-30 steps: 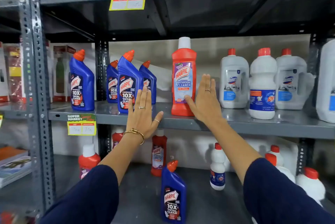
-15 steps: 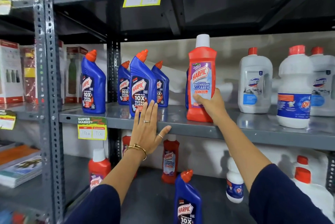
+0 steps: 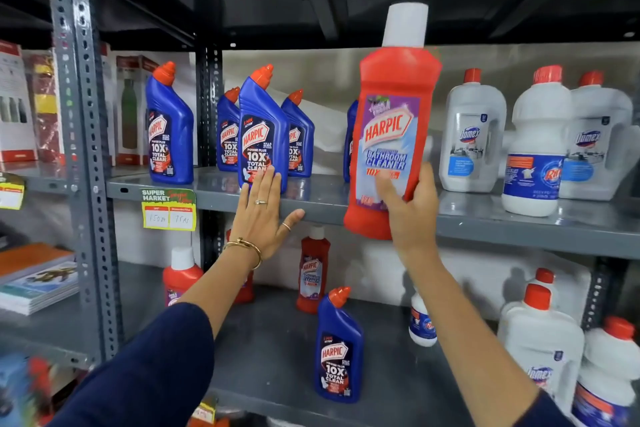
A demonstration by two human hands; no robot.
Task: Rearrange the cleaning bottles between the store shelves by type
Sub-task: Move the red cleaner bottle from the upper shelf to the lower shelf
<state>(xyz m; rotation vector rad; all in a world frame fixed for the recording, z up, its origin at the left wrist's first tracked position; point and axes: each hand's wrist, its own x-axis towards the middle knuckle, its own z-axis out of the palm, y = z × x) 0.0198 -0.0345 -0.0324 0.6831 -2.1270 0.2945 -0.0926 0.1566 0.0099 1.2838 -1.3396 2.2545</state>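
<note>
Both arms reaching forward, sleeves dark blue.
Left hand [image 3: 264, 215] flat, fingers spread, palm forward, bracelet on wrist; right hand [image 3: 412, 210] raised, fingers curled tight in a grasp.

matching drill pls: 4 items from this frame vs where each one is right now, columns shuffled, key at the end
Items
1. red Harpic bathroom cleaner with white cap
2. blue Harpic bottle standing alone
3. white Domex bottle
4. left hand

Places
A. standing on the lower shelf, in front of the red bottles
B. flat against the front edge of the middle shelf
C. lifted off the shelf, held by the right hand
D. standing on the middle shelf, right side

Pairs: 1-C, 2-A, 3-D, 4-B
</note>
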